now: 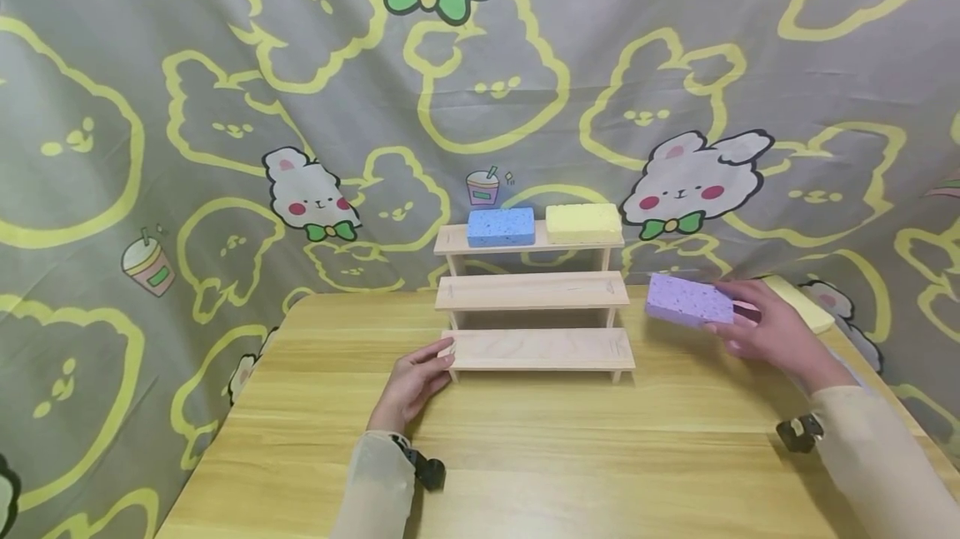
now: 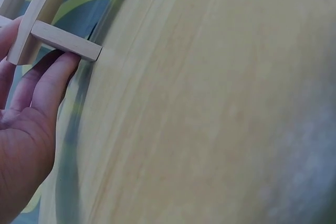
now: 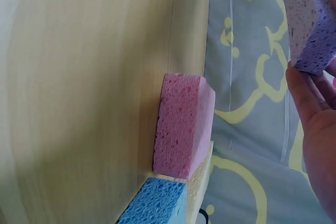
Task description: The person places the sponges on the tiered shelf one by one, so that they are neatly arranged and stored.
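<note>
A three-tier wooden shelf rack (image 1: 536, 349) stands at the back of the table. My left hand (image 1: 411, 385) grips the left end of its lowest tier, with fingers under the wood in the left wrist view. My right hand (image 1: 767, 326) holds a purple sponge (image 1: 686, 299) above the table, right of the rack, thumb and fingers at its sides. On the top tier lie a blue sponge (image 1: 501, 227) and, to its right, a yellow sponge (image 1: 582, 223). The middle and bottom tiers show bare wood.
At the table's right back edge lies a pale yellow sponge (image 1: 802, 306), partly behind my right hand. The right wrist view shows a pink sponge (image 3: 178, 124) and another blue sponge (image 3: 157, 203) there. A patterned grey curtain (image 1: 360, 114) hangs behind the table (image 1: 525, 456).
</note>
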The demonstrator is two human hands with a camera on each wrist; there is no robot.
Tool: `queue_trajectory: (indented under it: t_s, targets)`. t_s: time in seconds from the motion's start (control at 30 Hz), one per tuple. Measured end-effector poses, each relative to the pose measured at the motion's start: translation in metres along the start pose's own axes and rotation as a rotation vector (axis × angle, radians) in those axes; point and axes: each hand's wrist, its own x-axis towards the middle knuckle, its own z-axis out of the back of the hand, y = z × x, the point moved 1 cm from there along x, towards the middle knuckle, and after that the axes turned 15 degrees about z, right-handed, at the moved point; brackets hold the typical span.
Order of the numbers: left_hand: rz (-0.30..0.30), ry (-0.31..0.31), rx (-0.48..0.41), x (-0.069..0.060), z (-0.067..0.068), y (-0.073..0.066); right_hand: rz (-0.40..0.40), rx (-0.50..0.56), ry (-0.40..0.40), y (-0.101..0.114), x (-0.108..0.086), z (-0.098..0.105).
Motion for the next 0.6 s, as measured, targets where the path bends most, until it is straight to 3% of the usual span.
queue_trajectory:
  t_s: [0.43,0.6]
  targets:
    - [-0.023,0.025,-0.025,-0.001,-0.001,0.002,0.065,0.002,-0.082,0.007,-0.013,0.0]
    - [-0.024,0.028,-0.016,0.0,0.0,0.004,0.049,0.006,-0.11,0.009,-0.016,0.0]
